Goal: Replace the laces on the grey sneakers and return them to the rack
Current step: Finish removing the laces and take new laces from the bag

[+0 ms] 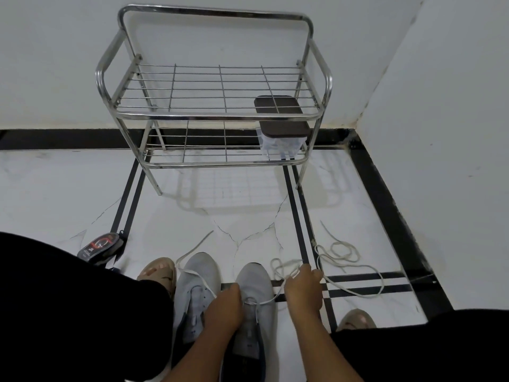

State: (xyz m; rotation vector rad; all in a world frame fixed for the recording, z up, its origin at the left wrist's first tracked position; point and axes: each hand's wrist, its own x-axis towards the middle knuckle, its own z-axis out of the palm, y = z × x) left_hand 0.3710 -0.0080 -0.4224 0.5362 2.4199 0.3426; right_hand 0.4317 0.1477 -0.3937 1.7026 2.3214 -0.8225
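Two grey sneakers stand side by side on the floor between my knees, the left sneaker (197, 288) and the right sneaker (254, 285). My left hand (224, 310) rests on the right sneaker's tongue, fingers curled at its eyelets. My right hand (304, 289) pinches a white lace (271, 299) that runs taut from that sneaker's lowest eyelets. A second white lace (192, 271) lies threaded across the left sneaker. Another loose white lace (347, 255) lies coiled on the floor to the right. The metal shoe rack (214, 114) stands against the wall ahead.
A clear box with a brown lid (283, 128) sits on the rack's lower shelf at the right. A dark packet (100, 248) lies on the floor at the left. My sandalled feet (158, 271) flank the sneakers. Walls close the corner at the right.
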